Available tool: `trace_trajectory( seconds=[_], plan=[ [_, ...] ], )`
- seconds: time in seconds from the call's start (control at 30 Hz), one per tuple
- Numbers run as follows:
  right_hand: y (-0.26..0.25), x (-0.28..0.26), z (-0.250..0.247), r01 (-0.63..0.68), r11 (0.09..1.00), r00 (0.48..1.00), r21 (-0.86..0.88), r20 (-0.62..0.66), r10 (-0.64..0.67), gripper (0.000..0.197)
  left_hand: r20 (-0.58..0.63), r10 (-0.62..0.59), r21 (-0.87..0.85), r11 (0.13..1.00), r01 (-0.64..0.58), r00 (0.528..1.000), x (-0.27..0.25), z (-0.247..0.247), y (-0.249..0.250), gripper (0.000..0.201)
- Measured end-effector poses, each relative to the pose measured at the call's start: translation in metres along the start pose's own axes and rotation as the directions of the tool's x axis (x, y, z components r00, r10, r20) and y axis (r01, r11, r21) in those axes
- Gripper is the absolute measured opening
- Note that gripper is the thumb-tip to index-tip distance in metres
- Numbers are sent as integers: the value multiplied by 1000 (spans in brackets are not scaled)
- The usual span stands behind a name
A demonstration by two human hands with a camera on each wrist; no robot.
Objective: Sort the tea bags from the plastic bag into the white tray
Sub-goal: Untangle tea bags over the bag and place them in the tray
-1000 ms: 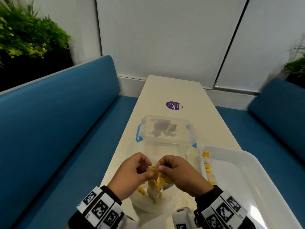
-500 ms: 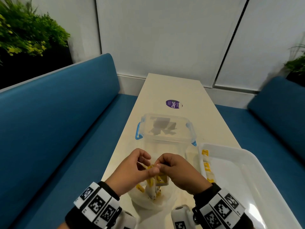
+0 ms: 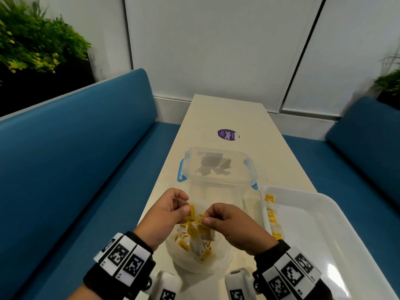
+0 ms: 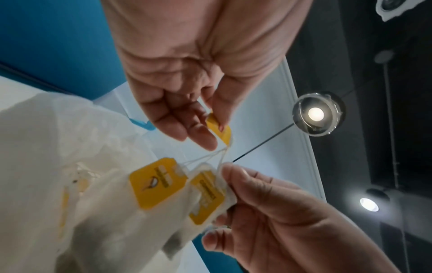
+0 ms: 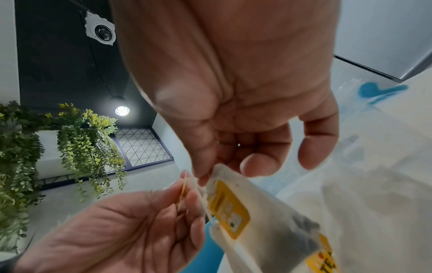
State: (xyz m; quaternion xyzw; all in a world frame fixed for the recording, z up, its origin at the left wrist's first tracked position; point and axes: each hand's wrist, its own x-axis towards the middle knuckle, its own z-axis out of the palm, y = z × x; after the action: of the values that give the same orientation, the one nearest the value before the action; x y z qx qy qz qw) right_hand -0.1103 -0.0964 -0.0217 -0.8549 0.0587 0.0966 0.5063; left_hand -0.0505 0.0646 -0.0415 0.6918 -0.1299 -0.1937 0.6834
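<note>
Even, soft indoor light. Round ceiling lamps (image 4: 315,114) glow beyond the fingers (image 4: 203,136) in the wrist views. Glare streaks the white tray (image 3: 331,273) right of them. Edges bend wide-angle; near palms and plastic blur.

The white tray (image 3: 331,204) ran off the head view's right edge. Beside the tray, the hands hid the plastic bag's (image 3: 194,263) mouth, and the tags' print was blurred.

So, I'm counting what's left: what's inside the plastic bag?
The translucent plastic bag holds several yellow-tagged tea bags in a heap; lower ones are covered, so no count.
</note>
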Motion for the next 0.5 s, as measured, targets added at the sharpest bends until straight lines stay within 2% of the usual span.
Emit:
trace_trajectory(
  seconds=[0.23, 0.4, 0.5],
  plan=[
    [-2, 0, 0, -16, 999, 999, 31, 30, 15, 22, -16, -118, -200, 973, 112, 993, 3, 2, 1, 15],
    [-4, -1, 1, -28, 998, 998, 58, 62, 25, 28, -5, -155, -250, 957, 149, 988, 3, 4, 0, 16],
    [-2, 1, 2, -1, 995, 998, 98, 66, -5, 25, 8, -169, -258, 952, 165, 986, 3, 6, 1, 17]
  ],
)
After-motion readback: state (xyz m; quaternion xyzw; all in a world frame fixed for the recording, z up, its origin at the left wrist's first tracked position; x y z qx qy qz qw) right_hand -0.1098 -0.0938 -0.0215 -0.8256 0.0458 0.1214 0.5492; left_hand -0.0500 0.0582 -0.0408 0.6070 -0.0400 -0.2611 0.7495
